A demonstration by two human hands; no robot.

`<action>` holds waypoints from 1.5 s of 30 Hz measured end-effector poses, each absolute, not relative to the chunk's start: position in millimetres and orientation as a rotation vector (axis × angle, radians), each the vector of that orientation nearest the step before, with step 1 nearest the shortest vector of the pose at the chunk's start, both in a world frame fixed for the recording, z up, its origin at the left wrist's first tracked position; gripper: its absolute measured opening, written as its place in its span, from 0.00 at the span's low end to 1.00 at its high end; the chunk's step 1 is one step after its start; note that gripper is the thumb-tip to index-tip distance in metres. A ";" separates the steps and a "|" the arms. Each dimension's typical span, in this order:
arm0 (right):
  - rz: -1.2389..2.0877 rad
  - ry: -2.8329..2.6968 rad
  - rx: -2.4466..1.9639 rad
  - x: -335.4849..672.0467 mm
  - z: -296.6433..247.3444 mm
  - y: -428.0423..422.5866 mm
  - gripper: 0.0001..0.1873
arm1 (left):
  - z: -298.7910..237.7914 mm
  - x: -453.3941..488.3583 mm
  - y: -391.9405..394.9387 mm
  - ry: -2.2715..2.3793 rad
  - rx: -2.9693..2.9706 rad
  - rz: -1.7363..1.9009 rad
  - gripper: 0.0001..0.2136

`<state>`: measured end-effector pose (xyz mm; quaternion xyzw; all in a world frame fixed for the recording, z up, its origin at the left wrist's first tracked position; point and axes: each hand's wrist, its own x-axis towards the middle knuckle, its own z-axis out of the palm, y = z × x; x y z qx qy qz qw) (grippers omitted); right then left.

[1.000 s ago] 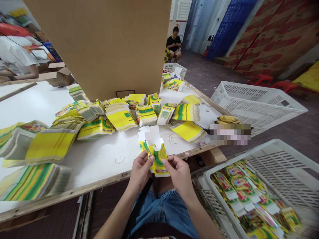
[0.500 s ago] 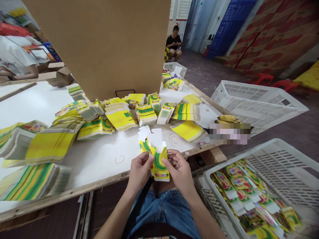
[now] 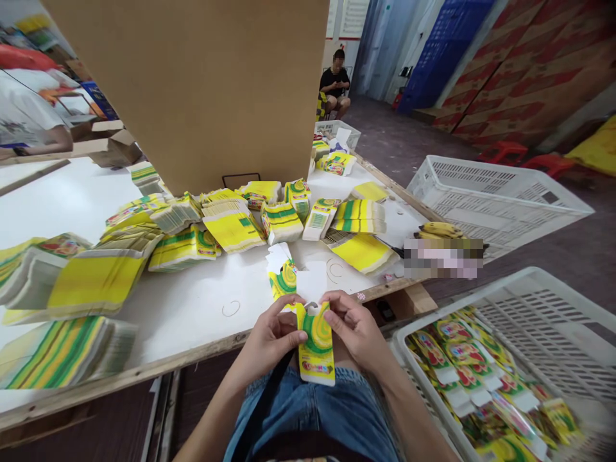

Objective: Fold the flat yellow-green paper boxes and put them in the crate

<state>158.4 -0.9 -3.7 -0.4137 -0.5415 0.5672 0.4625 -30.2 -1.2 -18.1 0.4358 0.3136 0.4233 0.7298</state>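
Observation:
A small yellow-and-green printed carton [image 3: 316,350] with a white flap raised at its top hangs between my two hands, above my lap at the table's front edge. My left hand [image 3: 273,333] is closed on its left side, thumb on the printed face. On the right side, my right hand [image 3: 353,330] pinches the upper corner between thumb and fingers. Just behind them, another loose carton [image 3: 283,276] with white flaps lies on the white table [image 3: 187,314]. Stacks of flat yellow cartons [image 3: 233,224] stretch across the table beyond.
At my right, a white plastic crate [image 3: 543,327] holds many printed packs. Another white crate [image 3: 500,192] stands behind it. Bananas [image 3: 440,230] lie at the table's right corner. A tall cardboard box [image 3: 192,90] blocks the middle view. A person [image 3: 335,83] sits far back.
The held carton has come down toward my lap, away from the other carton, which stays on the table. Both hands have shifted slightly with it.

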 end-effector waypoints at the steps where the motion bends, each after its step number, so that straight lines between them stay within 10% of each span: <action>1: 1.386 -1.377 -1.039 160.3 -2.3 -0.2 0.10 | -20.2 -30.1 -2.3 0.683 0.947 0.927 0.23; 11: 1.189 -1.359 -1.122 158.2 -10.3 -0.2 0.17 | -17.0 -25.6 -4.9 0.711 0.906 0.875 0.41; 19: 1.011 -1.644 -1.264 169.2 4.8 2.9 0.17 | -21.8 -19.8 -4.7 0.922 1.124 0.957 0.26; 45: 0.998 -1.459 -1.270 166.5 -6.6 -5.1 0.12 | -11.7 -2.5 -2.5 0.744 1.010 0.929 0.25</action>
